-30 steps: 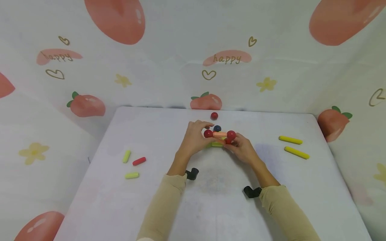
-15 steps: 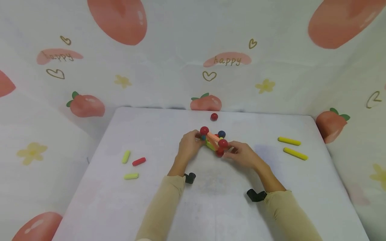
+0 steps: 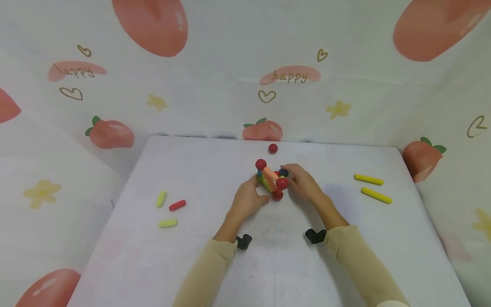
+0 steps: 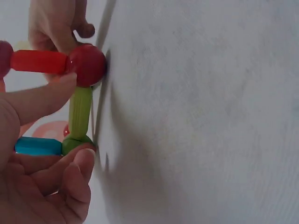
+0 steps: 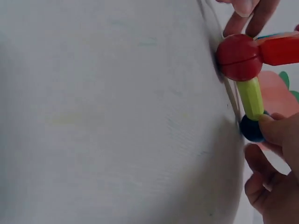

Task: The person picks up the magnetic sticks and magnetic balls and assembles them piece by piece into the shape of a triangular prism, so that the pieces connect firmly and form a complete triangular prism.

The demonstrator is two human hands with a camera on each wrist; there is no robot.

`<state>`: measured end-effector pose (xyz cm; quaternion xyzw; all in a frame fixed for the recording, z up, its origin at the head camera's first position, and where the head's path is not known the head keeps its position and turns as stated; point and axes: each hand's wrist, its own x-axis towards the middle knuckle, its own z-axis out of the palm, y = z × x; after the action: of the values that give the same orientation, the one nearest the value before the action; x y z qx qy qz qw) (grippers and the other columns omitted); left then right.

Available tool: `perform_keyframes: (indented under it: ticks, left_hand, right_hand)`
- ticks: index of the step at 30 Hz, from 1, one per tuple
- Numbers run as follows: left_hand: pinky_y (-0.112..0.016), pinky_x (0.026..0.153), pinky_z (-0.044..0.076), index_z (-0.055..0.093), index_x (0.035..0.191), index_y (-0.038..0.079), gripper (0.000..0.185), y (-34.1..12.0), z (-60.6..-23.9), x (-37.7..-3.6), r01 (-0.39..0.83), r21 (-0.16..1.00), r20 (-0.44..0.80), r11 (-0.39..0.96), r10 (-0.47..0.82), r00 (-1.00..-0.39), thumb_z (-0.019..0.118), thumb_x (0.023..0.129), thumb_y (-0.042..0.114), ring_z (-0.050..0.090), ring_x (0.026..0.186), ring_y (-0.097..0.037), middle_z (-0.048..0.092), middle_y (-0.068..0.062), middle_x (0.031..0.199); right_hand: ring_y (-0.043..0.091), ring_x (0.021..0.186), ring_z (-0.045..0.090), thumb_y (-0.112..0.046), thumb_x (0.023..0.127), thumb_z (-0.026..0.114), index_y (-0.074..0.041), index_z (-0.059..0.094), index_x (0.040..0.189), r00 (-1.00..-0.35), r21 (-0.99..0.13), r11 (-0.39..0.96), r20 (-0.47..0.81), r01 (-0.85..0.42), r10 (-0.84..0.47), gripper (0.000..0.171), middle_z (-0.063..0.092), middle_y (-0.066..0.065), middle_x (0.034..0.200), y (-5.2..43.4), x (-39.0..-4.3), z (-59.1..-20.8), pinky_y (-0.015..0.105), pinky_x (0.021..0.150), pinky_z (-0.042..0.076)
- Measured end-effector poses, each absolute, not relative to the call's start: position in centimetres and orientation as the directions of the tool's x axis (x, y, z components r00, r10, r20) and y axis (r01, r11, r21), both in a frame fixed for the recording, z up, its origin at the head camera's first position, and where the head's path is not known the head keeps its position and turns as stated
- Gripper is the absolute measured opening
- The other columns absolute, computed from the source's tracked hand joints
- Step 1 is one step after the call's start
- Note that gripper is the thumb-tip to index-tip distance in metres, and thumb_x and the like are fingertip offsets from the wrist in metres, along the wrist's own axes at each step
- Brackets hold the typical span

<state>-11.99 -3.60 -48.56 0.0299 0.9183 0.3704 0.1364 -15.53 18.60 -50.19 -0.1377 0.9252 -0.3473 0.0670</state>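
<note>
Both hands clasp the ball-and-stick frame (image 3: 271,180) mid-counter.
Left hand (image 3: 248,199) pinches its near-left, right hand (image 3: 303,183) its far-right; a red ball (image 3: 272,148) lies beyond, yellow sticks (image 3: 372,187) right, short sticks (image 3: 168,209) left on the counter (image 3: 192,256).

Your head camera looks forward and down from above across the whole table (image 3: 184,256). Each wrist camera sits very close, tipped sideways along the tabletop. All three views share the rod-and-ball frame (image 3: 270,180), including its near red ball (image 4: 87,64).

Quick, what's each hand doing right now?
Left hand: holds the toy frame at a green ball.
Right hand: pinches its blue ball.
</note>
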Motion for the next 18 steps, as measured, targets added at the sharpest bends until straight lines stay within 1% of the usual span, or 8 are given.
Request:
perform_keyframes:
  ticks: [3, 4, 7, 9, 11, 14, 16, 18]
  left_hand:
    - [-0.046, 0.110, 0.049, 0.048, 0.149, 0.012, 0.081, -3.6, -48.9, -12.1, 0.018, 0.699, -0.205, 0.715, 0.224, -0.953, 0.087, 0.080, 0.025, 0.060, 0.131, -0.027, 0.066, -0.008, 0.138]
    - [-0.046, 0.111, 0.048, 0.049, 0.149, 0.011, 0.082, -3.6, -48.9, -12.1, 0.034, 0.696, -0.201, 0.717, 0.241, -0.950, 0.088, 0.078, 0.025, 0.059, 0.131, -0.028, 0.065, -0.008, 0.139]
    - [-0.045, 0.109, 0.049, 0.049, 0.149, 0.009, 0.084, -3.6, -48.8, -11.9, 0.031, 0.681, -0.228, 0.731, 0.252, -0.940, 0.089, 0.077, 0.026, 0.060, 0.128, -0.028, 0.064, -0.011, 0.137]
    - [-0.044, 0.104, 0.052, 0.054, 0.146, 0.009, 0.078, -3.6, -48.7, -11.8, 0.025, 0.678, -0.233, 0.735, 0.247, -0.940, 0.088, 0.079, 0.028, 0.061, 0.119, -0.027, 0.066, -0.011, 0.130]
    - [-0.042, 0.097, 0.054, 0.060, 0.140, 0.009, 0.067, -3.7, -48.7, -11.8, 0.018, 0.678, -0.229, 0.735, 0.234, -0.945, 0.087, 0.081, 0.028, 0.062, 0.108, -0.023, 0.068, -0.008, 0.121]
    - [-0.039, 0.088, 0.054, 0.067, 0.128, 0.010, 0.051, -3.9, -48.8, -12.0, 0.015, 0.677, -0.212, 0.736, 0.215, -0.953, 0.085, 0.083, 0.025, 0.061, 0.096, -0.020, 0.071, -0.005, 0.112]
    - [-0.039, 0.088, 0.053, 0.070, 0.123, 0.011, 0.043, -4.0, -48.8, -12.3, 0.008, 0.673, -0.197, 0.739, 0.190, -0.962, 0.085, 0.084, 0.022, 0.062, 0.095, -0.020, 0.073, -0.004, 0.110]
    - [-0.040, 0.091, 0.054, 0.071, 0.120, 0.011, 0.039, -4.0, -48.8, -12.7, 0.002, 0.671, -0.173, 0.742, 0.158, -0.972, 0.084, 0.085, 0.020, 0.065, 0.099, -0.021, 0.074, -0.004, 0.112]
  right_hand:
    - [0.032, 0.122, 0.059, -0.013, 0.100, 0.064, -0.007, 0.059, 0.139, -0.967, -0.631, 0.754, -0.021, -0.183, -0.252, 0.040, 0.060, 0.016, 0.133, 18.8, -15.0, -50.4, 0.051, 0.108, 0.049]
    - [0.031, 0.116, 0.061, -0.015, 0.099, 0.066, -0.006, 0.060, 0.136, -0.971, -0.624, 0.761, -0.017, -0.177, -0.240, 0.039, 0.061, 0.016, 0.129, 18.9, -14.7, -50.5, 0.050, 0.105, 0.051]
    - [0.028, 0.104, 0.061, -0.018, 0.096, 0.071, -0.005, 0.064, 0.129, -0.976, -0.612, 0.771, 0.011, -0.178, -0.217, 0.036, 0.063, 0.015, 0.119, 19.3, -13.5, -50.6, 0.048, 0.095, 0.053]
    - [0.026, 0.100, 0.062, -0.019, 0.094, 0.073, -0.004, 0.065, 0.124, -0.980, -0.609, 0.774, 0.026, -0.173, -0.199, 0.034, 0.064, 0.014, 0.116, 19.5, -12.7, -50.5, 0.045, 0.090, 0.054]
    - [0.024, 0.096, 0.061, -0.020, 0.093, 0.075, -0.005, 0.065, 0.120, -0.982, -0.612, 0.775, 0.018, -0.159, -0.188, 0.033, 0.065, 0.013, 0.115, 19.6, -11.9, -50.4, 0.041, 0.084, 0.053]
    - [0.018, 0.086, 0.058, -0.026, 0.092, 0.076, -0.008, 0.064, 0.115, -0.981, -0.629, 0.768, -0.045, -0.120, -0.190, 0.031, 0.066, 0.008, 0.110, 19.6, -11.0, -50.2, 0.032, 0.075, 0.050]
    - [0.016, 0.081, 0.057, -0.030, 0.093, 0.075, -0.010, 0.065, 0.110, -0.970, -0.650, 0.754, -0.114, -0.091, -0.215, 0.028, 0.068, 0.006, 0.104, 19.8, -10.7, -49.9, 0.029, 0.070, 0.048]
    - [0.016, 0.077, 0.057, -0.034, 0.094, 0.073, -0.012, 0.067, 0.105, -0.961, -0.673, 0.738, -0.167, -0.054, -0.222, 0.025, 0.070, 0.004, 0.096, 19.9, -10.7, -49.7, 0.028, 0.068, 0.048]
